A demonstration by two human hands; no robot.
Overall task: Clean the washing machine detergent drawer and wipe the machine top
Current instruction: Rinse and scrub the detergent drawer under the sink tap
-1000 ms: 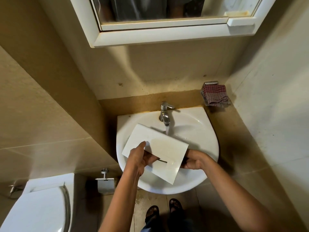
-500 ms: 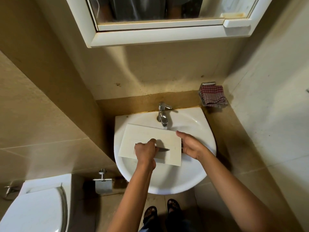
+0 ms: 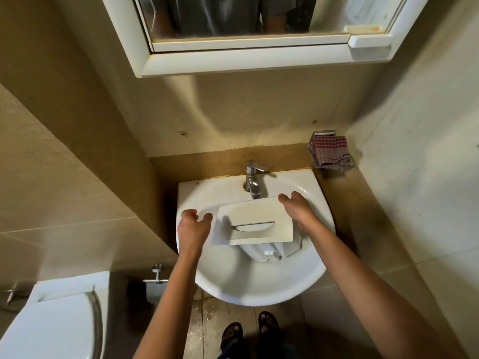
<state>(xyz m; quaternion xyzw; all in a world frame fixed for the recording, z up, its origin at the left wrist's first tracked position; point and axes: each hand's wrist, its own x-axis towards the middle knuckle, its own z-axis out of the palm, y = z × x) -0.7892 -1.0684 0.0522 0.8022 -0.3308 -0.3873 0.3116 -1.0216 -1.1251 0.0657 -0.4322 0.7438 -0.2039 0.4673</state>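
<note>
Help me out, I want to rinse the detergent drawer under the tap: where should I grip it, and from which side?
Probably by the two short ends of the front panel of the detergent drawer, one hand from each side. The panel faces up, propped on the sink. The right hand already rests on its right end; the left hand hangs open off the left end.

Detergent drawer (image 3: 255, 224) sits in the sink (image 3: 259, 283), front panel up, just below the tap (image 3: 252, 181). Left hand (image 3: 193, 228) just left of it, right hand (image 3: 295, 208) on its right edge. Cloth (image 3: 330, 151) right of sink, behind. Toilet (image 3: 51, 325) lower left. Mirror cabinet (image 3: 246, 58) above.
</note>
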